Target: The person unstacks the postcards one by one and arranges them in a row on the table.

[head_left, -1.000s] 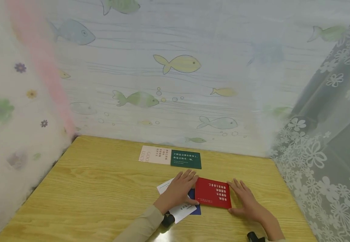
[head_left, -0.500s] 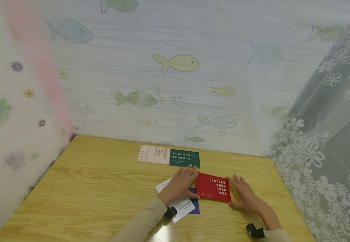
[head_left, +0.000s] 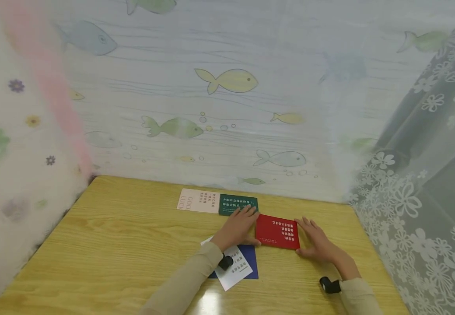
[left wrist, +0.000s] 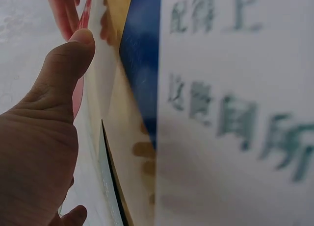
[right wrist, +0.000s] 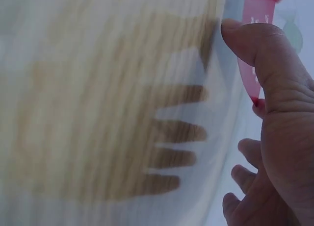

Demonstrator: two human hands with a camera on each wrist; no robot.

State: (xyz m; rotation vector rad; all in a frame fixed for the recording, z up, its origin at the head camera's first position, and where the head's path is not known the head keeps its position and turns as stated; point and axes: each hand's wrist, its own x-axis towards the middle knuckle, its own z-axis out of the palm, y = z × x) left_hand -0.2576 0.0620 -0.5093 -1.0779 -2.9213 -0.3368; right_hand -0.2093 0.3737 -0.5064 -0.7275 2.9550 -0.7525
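Fish drawings in green, yellow and blue cover the backdrop (head_left: pixel 227 105) behind a wood-grain surface (head_left: pixel 133 245), with white lace flowers (head_left: pixel 406 199) at the right. Near the middle, a red card (head_left: pixel 277 232) is held end to end between two hands. Its white Chinese lines stand upside down in the head view; the longest appears to read "要你自己给自己". At one end, the left hand (head_left: pixel 238 227) grips it, thumb at the near corner and fingers at the far one; the right hand (head_left: pixel 318 243) pinches the opposite end likewise, thumb and fingers spread across the corners. Partly behind the left fingers lies a green card (head_left: pixel 227 203), its upper line reading "夕阳总会落在你身上". Beside it, a pink card (head_left: pixel 198 201) shows "GOO" and "LUCK" in large letters, sideways; its Chinese is too small to tell. Nearer, a white card (head_left: pixel 233 273) lies askew over a blue card (head_left: pixel 249 258); "配得上" is legible on it in the left wrist view.
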